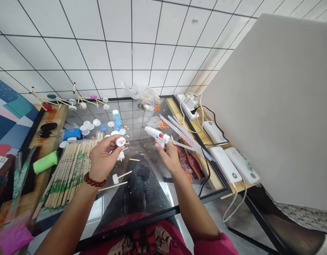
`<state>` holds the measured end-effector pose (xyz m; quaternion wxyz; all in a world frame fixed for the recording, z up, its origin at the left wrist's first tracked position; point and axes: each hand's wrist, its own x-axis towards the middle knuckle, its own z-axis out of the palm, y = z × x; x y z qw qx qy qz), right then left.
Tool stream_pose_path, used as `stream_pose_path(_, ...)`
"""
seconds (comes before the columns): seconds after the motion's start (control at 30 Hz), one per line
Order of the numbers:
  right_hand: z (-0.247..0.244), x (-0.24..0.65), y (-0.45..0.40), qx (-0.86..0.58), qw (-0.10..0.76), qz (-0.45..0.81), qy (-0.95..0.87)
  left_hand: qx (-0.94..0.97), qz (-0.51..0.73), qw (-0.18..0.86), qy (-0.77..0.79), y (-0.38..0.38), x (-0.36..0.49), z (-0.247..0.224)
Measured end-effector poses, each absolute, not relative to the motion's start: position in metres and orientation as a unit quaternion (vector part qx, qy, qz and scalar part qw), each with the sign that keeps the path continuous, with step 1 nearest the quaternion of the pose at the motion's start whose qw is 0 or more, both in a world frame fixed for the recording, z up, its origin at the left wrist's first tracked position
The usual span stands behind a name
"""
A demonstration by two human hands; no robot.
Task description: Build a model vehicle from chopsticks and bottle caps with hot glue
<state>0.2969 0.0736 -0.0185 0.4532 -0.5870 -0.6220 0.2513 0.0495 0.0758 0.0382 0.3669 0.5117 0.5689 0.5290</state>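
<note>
Wht cap [120, 141] pinched in L hand [105, 156]; glue gun [154, 133] in R hand [168, 156].

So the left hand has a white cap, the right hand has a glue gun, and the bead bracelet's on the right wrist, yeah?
Not quite: the head view shows the bead bracelet on the left wrist. The left hand holds the white cap, the right hand the glue gun.
</note>
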Motion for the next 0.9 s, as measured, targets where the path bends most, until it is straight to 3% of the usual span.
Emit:
stream_pose_path(0.33, -0.011, 0.278, 0.046, -0.416, 0.45, 0.267, -0.743, 0.625, 0.473, 0.191, 0.59, 0.072, 0.039, 0.033)
stream_pose_path(0.9, -0.01, 0.281, 0.046, -0.427, 0.437, 0.253, -0.751, 0.727, 0.422, 0.083, 0.535, 0.072, 0.032, 0.025)
